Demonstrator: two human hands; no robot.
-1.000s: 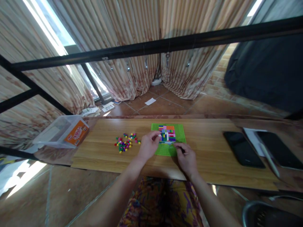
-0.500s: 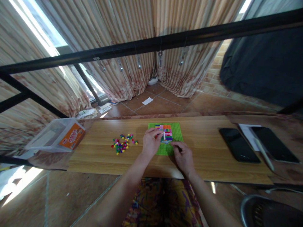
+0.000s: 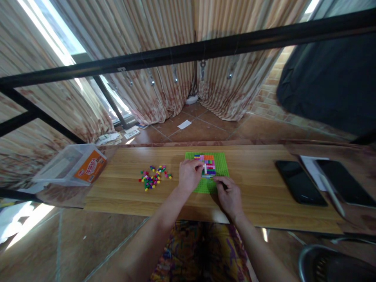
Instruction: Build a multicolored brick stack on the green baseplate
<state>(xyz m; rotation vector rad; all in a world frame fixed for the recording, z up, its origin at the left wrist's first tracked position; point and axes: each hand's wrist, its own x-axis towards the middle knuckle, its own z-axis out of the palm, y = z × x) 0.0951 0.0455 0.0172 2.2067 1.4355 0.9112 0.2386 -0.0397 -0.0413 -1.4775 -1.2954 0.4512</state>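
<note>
A square of small coloured building bricks [image 3: 210, 162] stands on a green studded baseplate [image 3: 221, 162] in the middle of the table. Over its left side is my left hand [image 3: 189, 175], thumb and forefinger pinched beside a white strip of bricks [image 3: 205, 169]; whatever is between the fingertips is too small to make out. My right hand [image 3: 229, 195] rests at the near right corner of the bricks, fingers curled and fingertips close together by its front edge. Whether they hold a piece cannot be seen. Loose bricks [image 3: 152, 181] lie scattered on the left.
The wooden table [image 3: 258, 211] carries two dark phones [image 3: 301, 182] [image 3: 349, 182], a white paper [image 3: 314, 166] and a pale pen-like stick [image 3: 331, 194] at the right. A clear plastic box [image 3: 63, 160] with an orange label stands at the left end. A black bar [image 3: 176, 56] crosses beyond.
The view has shifted slightly. My left fingers stay pinched by the white bricks, with only a slight shift of the hand. My right hand keeps its place at the front corner.
</note>
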